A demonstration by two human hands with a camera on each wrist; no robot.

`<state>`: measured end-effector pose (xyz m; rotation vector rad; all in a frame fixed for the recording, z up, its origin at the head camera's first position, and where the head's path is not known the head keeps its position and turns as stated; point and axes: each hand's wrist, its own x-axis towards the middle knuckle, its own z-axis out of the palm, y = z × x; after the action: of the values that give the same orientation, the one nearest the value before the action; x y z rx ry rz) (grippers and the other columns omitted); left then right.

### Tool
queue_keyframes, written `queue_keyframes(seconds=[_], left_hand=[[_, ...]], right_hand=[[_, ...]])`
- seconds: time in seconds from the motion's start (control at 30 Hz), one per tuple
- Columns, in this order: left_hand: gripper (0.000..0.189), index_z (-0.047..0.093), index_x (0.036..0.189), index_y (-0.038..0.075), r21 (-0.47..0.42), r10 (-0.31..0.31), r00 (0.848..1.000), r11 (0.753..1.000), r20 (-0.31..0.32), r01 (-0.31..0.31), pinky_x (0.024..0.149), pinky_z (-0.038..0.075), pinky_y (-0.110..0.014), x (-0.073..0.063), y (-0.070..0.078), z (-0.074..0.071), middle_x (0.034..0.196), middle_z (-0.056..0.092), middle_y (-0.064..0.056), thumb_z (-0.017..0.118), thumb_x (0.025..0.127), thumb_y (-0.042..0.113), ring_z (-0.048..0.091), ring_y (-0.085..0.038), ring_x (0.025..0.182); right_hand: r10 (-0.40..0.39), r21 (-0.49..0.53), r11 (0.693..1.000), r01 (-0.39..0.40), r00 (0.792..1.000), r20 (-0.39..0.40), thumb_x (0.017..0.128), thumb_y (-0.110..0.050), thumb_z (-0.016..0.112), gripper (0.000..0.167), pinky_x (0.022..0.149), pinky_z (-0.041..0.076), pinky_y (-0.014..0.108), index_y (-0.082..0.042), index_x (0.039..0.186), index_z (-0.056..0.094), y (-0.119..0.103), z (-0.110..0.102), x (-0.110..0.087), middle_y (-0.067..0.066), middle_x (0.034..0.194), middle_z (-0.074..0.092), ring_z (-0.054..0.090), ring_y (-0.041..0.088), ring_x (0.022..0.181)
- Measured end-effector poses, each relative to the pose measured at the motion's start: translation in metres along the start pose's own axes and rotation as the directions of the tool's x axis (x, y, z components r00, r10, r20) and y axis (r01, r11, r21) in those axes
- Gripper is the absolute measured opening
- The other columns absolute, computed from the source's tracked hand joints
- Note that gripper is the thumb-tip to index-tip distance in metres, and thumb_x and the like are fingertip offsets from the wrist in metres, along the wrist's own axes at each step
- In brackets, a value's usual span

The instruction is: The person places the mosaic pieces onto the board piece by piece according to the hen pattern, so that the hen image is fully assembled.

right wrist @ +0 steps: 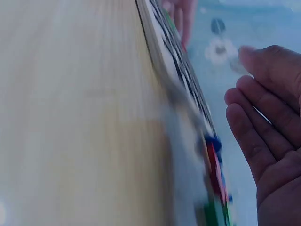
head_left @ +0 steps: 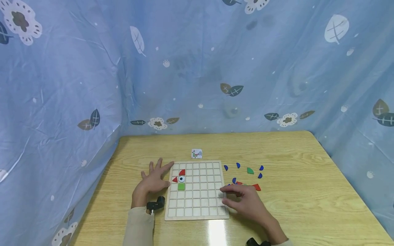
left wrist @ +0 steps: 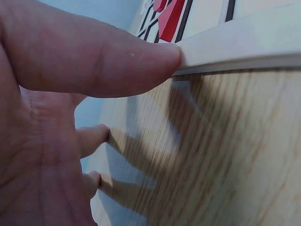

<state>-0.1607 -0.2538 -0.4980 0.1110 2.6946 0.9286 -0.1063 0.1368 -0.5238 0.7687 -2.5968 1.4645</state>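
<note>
A square wooden grid board (head_left: 197, 201) lies on the table. Near its upper left sit a red quarter-round piece (head_left: 182, 172), a red triangle (head_left: 175, 179), a round eye piece (head_left: 182, 179) and a green square (head_left: 181, 187). My left hand (head_left: 154, 181) rests beside the board with fingers spread; in the left wrist view its thumb (left wrist: 136, 66) presses the board's side. Over the board's right edge hovers my right hand (head_left: 246, 201), thumb and forefinger apart. The right wrist view shows its fingers (right wrist: 254, 136) loosely bent, with nothing seen between them.
Right of the board lie several blue half-round pieces (head_left: 238, 165), a green quarter-round piece (head_left: 250, 170) and a red piece (head_left: 257, 187). Some pieces are partly hidden behind my right hand. A small pattern card (head_left: 196, 153) lies beyond the board. A blue curtain (head_left: 197, 68) hangs behind the table.
</note>
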Motion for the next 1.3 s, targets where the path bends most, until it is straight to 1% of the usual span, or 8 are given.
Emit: queue_keyframes(seconds=[0.2,0.37,0.53,0.63,0.77,0.87,1.1,1.3], left_hand=[[0.089,0.042,0.171,0.025,0.006,-0.002,1.000,1.000,0.001,0.002,0.117,-0.014,-0.090,0.000,-0.001,-0.001,0.184,0.003,-0.025,0.074,0.089,0.010,-0.014,-0.060,0.164],[0.088,0.042,0.170,0.024,0.001,-0.003,1.000,1.000,-0.001,0.003,0.116,-0.014,-0.091,0.000,-0.002,-0.001,0.183,0.002,-0.026,0.074,0.089,0.009,-0.014,-0.061,0.164],[0.089,0.042,0.171,0.024,0.001,0.000,1.000,1.000,-0.004,0.000,0.116,-0.014,-0.091,0.000,-0.003,0.000,0.183,0.002,-0.026,0.074,0.089,0.009,-0.014,-0.062,0.164],[0.089,0.042,0.170,0.023,-0.002,0.000,1.000,1.000,-0.004,0.000,0.116,-0.014,-0.091,0.000,-0.002,0.000,0.183,0.002,-0.026,0.074,0.089,0.009,-0.014,-0.062,0.164],[0.089,0.043,0.170,0.023,-0.007,-0.001,1.000,1.000,-0.006,0.001,0.116,-0.015,-0.091,0.000,-0.001,0.000,0.183,0.003,-0.026,0.074,0.088,0.009,-0.014,-0.062,0.164],[0.088,0.044,0.170,0.023,-0.005,0.000,1.000,1.000,-0.010,0.000,0.116,-0.014,-0.091,0.000,0.000,0.001,0.183,0.003,-0.027,0.074,0.088,0.009,-0.013,-0.062,0.164],[0.088,0.044,0.170,0.023,-0.001,0.002,1.000,1.000,-0.015,-0.002,0.116,-0.013,-0.091,-0.001,0.001,0.001,0.183,0.004,-0.027,0.074,0.088,0.009,-0.012,-0.062,0.164],[0.088,0.044,0.169,0.023,0.004,-0.001,1.000,1.000,-0.022,0.001,0.116,-0.013,-0.091,-0.001,0.002,0.001,0.183,0.005,-0.027,0.074,0.088,0.008,-0.012,-0.062,0.164]], right_hand=[[0.098,-0.002,0.995,-0.099,0.989,-0.109,0.087,-0.013,0.092,0.029,0.089,0.063,0.022,-0.017,0.114,0.085,0.013,-0.031,-0.030,-0.005,0.110,0.086,0.081,0.011,0.104],[0.187,-0.032,0.980,-0.195,0.967,-0.172,0.088,-0.013,0.091,0.029,0.089,0.061,0.016,-0.019,0.116,0.085,0.020,-0.052,-0.045,-0.005,0.111,0.085,0.078,0.003,0.106],[0.192,-0.103,0.970,-0.219,0.955,-0.225,0.087,-0.010,0.092,0.032,0.089,0.057,0.009,-0.017,0.118,0.085,0.026,-0.065,-0.049,-0.004,0.112,0.085,0.077,0.001,0.106],[0.190,-0.142,0.964,-0.226,0.955,-0.229,0.087,-0.010,0.092,0.034,0.091,0.053,0.005,-0.018,0.119,0.085,0.029,-0.067,-0.047,-0.004,0.114,0.085,0.076,-0.001,0.110],[0.183,-0.181,0.957,-0.224,0.958,-0.221,0.087,-0.013,0.093,0.033,0.092,0.050,0.003,-0.019,0.118,0.085,0.032,-0.065,-0.043,-0.006,0.113,0.085,0.078,0.004,0.109],[0.180,-0.191,0.956,-0.223,0.959,-0.220,0.087,-0.014,0.093,0.032,0.091,0.052,0.005,-0.018,0.118,0.085,0.032,-0.063,-0.040,-0.007,0.112,0.085,0.079,0.008,0.107],[0.177,-0.206,0.953,-0.221,0.961,-0.212,0.087,-0.013,0.093,0.030,0.089,0.061,0.019,-0.014,0.116,0.085,0.034,-0.058,-0.031,-0.006,0.110,0.085,0.081,0.010,0.101],[0.172,-0.233,0.948,-0.218,0.964,-0.204,0.087,-0.010,0.092,0.030,0.088,0.064,0.026,-0.013,0.116,0.084,0.031,-0.053,-0.022,-0.005,0.109,0.085,0.081,0.012,0.100]])
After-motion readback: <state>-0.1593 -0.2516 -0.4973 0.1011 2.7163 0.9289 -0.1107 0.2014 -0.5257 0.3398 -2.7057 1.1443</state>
